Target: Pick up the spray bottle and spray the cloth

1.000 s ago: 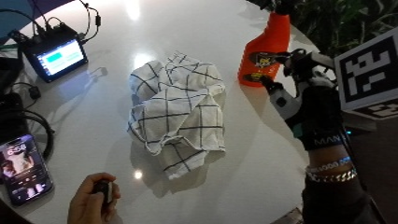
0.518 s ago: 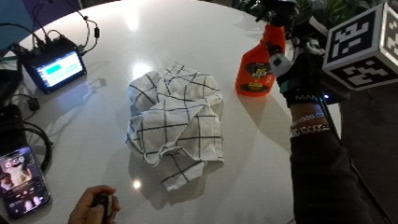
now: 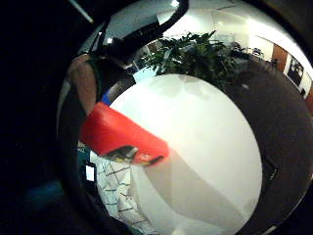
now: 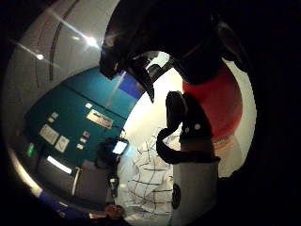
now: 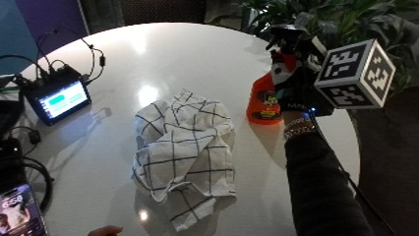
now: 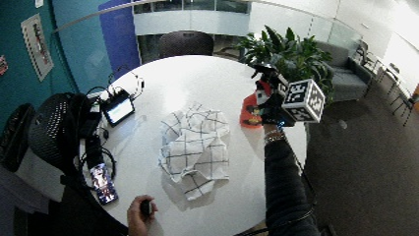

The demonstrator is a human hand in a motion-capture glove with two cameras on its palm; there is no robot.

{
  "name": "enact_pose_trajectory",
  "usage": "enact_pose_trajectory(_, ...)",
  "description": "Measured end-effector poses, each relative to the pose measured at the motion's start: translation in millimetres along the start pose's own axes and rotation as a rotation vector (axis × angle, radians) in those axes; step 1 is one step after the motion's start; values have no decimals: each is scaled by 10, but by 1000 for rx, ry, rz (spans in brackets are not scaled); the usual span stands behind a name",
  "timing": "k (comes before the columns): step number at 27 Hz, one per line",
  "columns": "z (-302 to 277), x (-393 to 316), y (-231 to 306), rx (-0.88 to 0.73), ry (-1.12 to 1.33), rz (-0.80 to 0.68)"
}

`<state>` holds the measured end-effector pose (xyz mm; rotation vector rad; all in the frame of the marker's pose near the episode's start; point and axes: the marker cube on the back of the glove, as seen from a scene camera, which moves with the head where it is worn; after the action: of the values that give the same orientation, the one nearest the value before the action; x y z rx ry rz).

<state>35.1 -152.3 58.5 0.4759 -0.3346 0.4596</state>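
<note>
An orange spray bottle (image 5: 263, 104) with a black trigger head stands near the right edge of the round white table (image 5: 164, 54). My gloved right hand (image 5: 296, 87) is wrapped round its neck, just under the trigger head. In the thumb side palm view, gloved fingers (image 4: 188, 127) curl in front of the red bottle body (image 4: 221, 108). The little finger side palm view shows the bottle's lower part (image 3: 120, 134) above the tabletop. Whether its base touches the table I cannot tell. A crumpled white checked cloth (image 5: 185, 152) lies in the table's middle, left of the bottle and apart from it.
A small lit monitor (image 5: 59, 101) with cables sits at the table's left edge. A phone (image 5: 23, 216) lies at the near left. Leafy plants (image 5: 327, 19) stand behind the bottle, beyond the rim. The bare hand (image 6: 140, 214) rests at the near edge holding a small dark thing.
My gloved hand has gone from beside the bottle, fingers spread, onto its neck and closed round it. The outside camera has shifted; the cloth lies as before.
</note>
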Motion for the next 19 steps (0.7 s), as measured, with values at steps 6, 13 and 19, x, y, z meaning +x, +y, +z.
enact_pose_trajectory(6, 149, 127, 129, 28, -113, 29)
enact_pose_trajectory(13, 308, 326, 184, 34, -322, 110)
enact_pose_trajectory(19, 351, 280, 155, 177, -282, -16)
